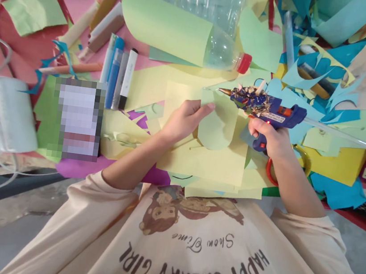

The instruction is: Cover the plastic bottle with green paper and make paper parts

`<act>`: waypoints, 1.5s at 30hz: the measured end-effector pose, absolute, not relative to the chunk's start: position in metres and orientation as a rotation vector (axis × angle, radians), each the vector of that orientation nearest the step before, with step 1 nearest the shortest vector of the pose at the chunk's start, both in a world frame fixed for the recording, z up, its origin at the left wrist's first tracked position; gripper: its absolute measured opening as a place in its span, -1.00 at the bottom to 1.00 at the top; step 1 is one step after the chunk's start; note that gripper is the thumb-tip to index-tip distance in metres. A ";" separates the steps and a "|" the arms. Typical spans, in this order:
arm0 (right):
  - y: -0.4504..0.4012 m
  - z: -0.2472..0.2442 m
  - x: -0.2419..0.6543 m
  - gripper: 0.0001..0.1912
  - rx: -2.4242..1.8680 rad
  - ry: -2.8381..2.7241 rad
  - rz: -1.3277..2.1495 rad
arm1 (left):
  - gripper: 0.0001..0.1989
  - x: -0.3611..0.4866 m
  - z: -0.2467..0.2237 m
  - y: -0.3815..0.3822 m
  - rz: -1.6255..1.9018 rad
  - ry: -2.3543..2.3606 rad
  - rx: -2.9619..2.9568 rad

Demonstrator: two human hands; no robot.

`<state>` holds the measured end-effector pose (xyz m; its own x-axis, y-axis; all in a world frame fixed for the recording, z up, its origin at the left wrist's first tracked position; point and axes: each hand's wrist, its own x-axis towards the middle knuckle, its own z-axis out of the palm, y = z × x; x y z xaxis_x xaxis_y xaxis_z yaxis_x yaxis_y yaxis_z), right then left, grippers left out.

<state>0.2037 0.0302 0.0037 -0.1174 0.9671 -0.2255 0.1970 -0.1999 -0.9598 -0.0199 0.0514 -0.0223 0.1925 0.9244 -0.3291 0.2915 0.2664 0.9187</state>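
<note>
My right hand point(270, 137) is wrapped round the handle of a blue hot glue gun point(274, 111), whose nozzle points left. Bits of scrap are stuck to its front, and a clear glue stick point(348, 137) juts from its back. Between thumb and curled fingers, my left hand point(190, 120) pinches the left edge of a pale green paper cutout point(220, 124) with a rounded lower end. The nozzle tip sits just above the cutout's upper edge. Beneath lie sheets of pale yellow paper point(173, 158).
A plastic bottle point(225, 48) with a red cap and green paper around it lies at the back. Several markers point(114, 74), a blurred-out phone point(80, 119) and a white cylindrical object point(7, 114) are at left. Scissors point(271, 171) lie under my right forearm; paper scraps point(331, 84) crowd the right.
</note>
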 end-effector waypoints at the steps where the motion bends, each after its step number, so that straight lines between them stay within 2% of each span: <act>1: 0.030 0.003 0.204 -0.62 -1.448 -1.348 1.373 | -0.57 -0.020 -0.023 0.052 0.677 1.346 1.257; 15: 0.029 0.000 0.210 -0.52 -1.579 -1.342 1.345 | -0.60 -0.021 -0.025 0.052 0.739 1.384 1.213; 27: 0.032 0.002 0.210 -0.51 -1.520 -1.290 1.314 | -0.60 -0.021 -0.028 0.053 0.744 1.296 1.060; 34: 0.033 0.000 0.211 -0.52 -1.482 -1.306 1.281 | -0.62 -0.021 -0.029 0.053 0.787 1.401 1.106; 40: 0.034 0.001 0.213 -0.54 -1.437 -1.232 1.310 | -0.59 -0.022 -0.033 0.054 0.804 1.277 1.044; 45: 0.033 0.002 0.214 -0.56 -1.413 -1.209 1.340 | -0.58 -0.021 -0.031 0.054 0.778 1.398 1.096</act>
<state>0.2137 0.0334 0.0021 -0.0299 0.9788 -0.2025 0.1010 -0.1986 -0.9749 -0.0205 0.0543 -0.0305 0.0739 0.9285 -0.3639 0.1799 0.3465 0.9206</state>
